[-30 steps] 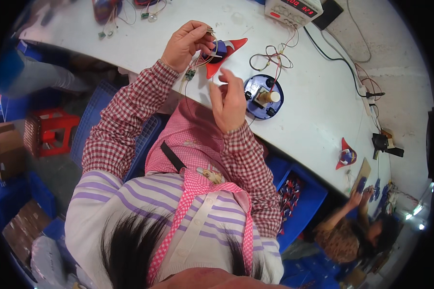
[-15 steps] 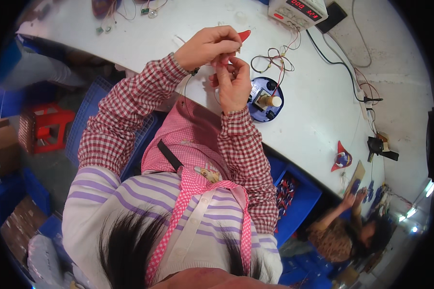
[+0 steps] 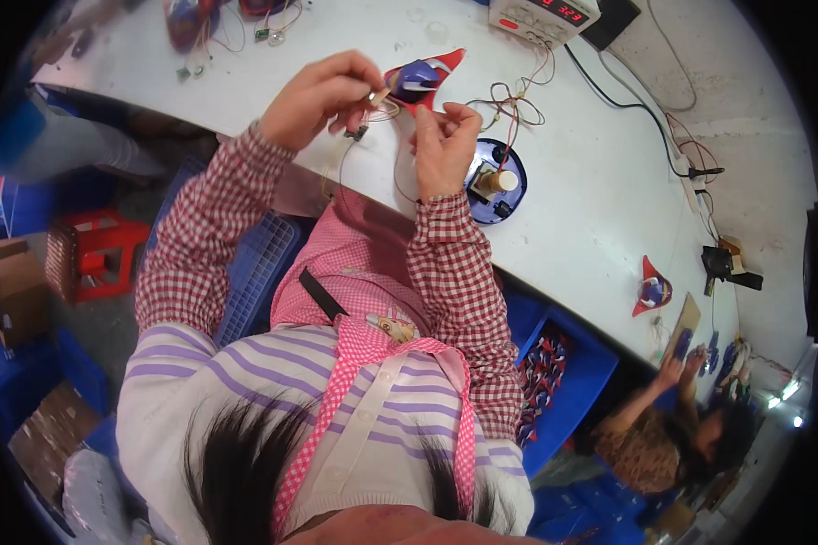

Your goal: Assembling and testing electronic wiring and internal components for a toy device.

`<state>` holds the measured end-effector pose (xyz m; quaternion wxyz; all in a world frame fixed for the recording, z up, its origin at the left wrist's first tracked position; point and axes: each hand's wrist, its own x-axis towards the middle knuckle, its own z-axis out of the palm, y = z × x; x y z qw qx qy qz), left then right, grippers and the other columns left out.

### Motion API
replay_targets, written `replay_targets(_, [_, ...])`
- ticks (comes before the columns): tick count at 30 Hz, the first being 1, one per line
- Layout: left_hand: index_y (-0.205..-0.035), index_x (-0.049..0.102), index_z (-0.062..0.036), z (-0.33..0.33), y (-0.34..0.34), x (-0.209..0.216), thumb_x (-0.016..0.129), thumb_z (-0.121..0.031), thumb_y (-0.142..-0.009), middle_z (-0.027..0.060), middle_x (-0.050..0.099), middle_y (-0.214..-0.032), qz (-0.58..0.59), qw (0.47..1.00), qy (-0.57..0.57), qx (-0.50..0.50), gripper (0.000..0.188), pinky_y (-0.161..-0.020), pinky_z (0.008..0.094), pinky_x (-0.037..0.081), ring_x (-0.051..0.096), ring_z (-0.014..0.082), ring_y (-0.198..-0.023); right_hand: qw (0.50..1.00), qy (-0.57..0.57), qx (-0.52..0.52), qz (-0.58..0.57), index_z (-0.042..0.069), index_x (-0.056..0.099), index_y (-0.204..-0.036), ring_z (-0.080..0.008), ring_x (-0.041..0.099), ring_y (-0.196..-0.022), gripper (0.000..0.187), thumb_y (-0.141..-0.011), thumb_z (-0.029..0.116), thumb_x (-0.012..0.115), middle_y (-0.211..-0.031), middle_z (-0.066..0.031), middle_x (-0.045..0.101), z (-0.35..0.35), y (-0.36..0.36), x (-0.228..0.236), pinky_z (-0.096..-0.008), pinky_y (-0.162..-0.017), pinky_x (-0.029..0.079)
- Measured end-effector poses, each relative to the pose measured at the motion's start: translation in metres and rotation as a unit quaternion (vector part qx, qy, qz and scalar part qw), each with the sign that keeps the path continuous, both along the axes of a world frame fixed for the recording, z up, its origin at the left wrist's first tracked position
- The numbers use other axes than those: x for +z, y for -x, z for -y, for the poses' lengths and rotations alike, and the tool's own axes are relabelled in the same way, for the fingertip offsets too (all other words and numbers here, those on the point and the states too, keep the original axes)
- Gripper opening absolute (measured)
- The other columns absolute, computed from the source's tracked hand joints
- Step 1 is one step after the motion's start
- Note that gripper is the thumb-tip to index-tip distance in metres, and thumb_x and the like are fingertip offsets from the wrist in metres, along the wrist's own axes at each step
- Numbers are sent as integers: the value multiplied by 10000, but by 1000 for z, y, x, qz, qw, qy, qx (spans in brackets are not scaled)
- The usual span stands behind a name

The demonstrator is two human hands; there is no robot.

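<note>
My left hand [image 3: 323, 95] is closed, pinching a small pale piece [image 3: 378, 96] too small to name. Beside it, a red-and-blue plastic shell [image 3: 413, 82] with a pointed red tip lies over the white table. At the shell's near edge, my right hand [image 3: 445, 150] grips the red rim between thumb and finger. Thin wires run from the shell area, and a small dark component [image 3: 357, 133] hangs on them below my left hand. Just right of my right hand sits a round blue base [image 3: 509, 204] with a cream-coloured cylinder [image 3: 502, 181] on it.
A power supply unit [image 3: 541, 18] stands at the back, its looped leads [image 3: 515, 104] lying on the table [image 3: 600, 173]. More wired shells [image 3: 189, 23] are far left. Another red-and-blue shell [image 3: 653, 289] lies right. A blue bin [image 3: 577, 381] holds several parts; a co-worker [image 3: 650, 445] sits lower right.
My left hand has drawn left and apart from my right hand. The red-and-blue shell, mostly hidden behind my hands before, now shows between them.
</note>
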<state>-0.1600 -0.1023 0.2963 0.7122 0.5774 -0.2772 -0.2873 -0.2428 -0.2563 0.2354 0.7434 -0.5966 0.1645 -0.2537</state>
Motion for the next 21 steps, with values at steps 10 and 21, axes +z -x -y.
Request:
replay_targets(10, [-1052,503,-1,-21,65,-41,526,-31,-887,121,584,-920,-66,989,94,95,169,-604,206,512,617,164,-749,987,120,-76,79,-15,390,-1189,-160,565,-772,413,-891,183,595,-969,-123,552,-1,-14,7,-247,-651,477])
replay_targets(21, [-1040,474,-7,1,83,-47,511,-79,-928,144,597,-969,-195,945,215,151,139,-676,238,534,631,187,-813,949,291,-28,117,-11,525,-1086,-177,540,-787,255,-870,106,595,-953,-88,556,-20,14,16,-263,-681,461])
